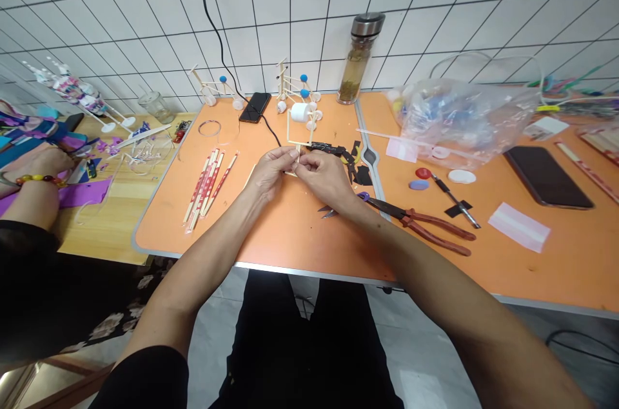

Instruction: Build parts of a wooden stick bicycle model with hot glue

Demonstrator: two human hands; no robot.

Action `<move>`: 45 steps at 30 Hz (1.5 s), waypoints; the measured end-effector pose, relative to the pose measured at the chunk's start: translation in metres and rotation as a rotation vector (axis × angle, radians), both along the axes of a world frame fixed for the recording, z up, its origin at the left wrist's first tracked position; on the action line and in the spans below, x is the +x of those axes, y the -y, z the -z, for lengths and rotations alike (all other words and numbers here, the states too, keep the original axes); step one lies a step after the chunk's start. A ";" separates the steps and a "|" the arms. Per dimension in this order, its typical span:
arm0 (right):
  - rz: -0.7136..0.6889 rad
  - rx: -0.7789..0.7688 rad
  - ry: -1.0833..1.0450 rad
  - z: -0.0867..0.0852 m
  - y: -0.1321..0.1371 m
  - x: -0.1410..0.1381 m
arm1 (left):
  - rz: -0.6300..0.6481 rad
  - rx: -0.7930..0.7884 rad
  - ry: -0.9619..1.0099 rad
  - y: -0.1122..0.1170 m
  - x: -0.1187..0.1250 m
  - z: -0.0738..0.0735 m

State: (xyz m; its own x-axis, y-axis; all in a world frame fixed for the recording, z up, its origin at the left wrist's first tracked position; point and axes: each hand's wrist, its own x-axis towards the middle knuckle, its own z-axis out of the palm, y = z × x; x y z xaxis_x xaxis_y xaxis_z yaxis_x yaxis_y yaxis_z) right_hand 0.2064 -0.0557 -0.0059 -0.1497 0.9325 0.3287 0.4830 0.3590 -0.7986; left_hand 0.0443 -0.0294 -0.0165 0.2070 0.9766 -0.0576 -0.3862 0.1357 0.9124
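both hands (269,171) (325,178) on stick frame (289,128)

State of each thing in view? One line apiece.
Stick frame: held, partly hidden
Left hand: pinching the frame
Right hand: pinching the frame
Wall-side phone: flat, screen dark
Right-side phone: flat, screen dark
Bottle: upright, lid on, liquid inside
Red-handled pliers: flat, handles apart
Scissors: partly hidden, blade tips apart
Plastic bag: filled, opening unclear
Wrapped sticks: grouped, lying flat

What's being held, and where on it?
A light stick frame, apparently pinched at its near end by left grip and right grip; exact contact is hidden.
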 end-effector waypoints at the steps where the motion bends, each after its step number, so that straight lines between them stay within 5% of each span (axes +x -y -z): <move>1: -0.015 -0.001 -0.014 -0.001 0.000 0.000 | 0.023 0.015 0.004 0.000 -0.001 0.000; 10: -0.243 -0.237 -0.244 -0.016 0.002 0.012 | 0.189 0.041 0.053 -0.001 -0.008 -0.004; 18: -0.318 -0.223 -0.324 -0.017 -0.002 0.013 | 0.218 0.067 0.071 0.001 -0.007 -0.009; 32: -0.169 -0.176 -0.255 -0.009 -0.001 0.014 | 0.006 0.164 -0.094 0.002 -0.004 -0.005; 45: 0.092 0.042 -0.072 0.004 -0.002 0.000 | -0.161 0.300 -0.181 0.005 0.003 0.000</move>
State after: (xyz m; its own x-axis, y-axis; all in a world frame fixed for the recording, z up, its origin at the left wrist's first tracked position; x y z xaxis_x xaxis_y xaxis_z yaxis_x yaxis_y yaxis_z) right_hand 0.2065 -0.0540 -0.0097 -0.0381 0.9264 0.3747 0.4572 0.3496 -0.8178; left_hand 0.0474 -0.0341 -0.0164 0.0623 0.9748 0.2140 -0.2098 -0.1969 0.9577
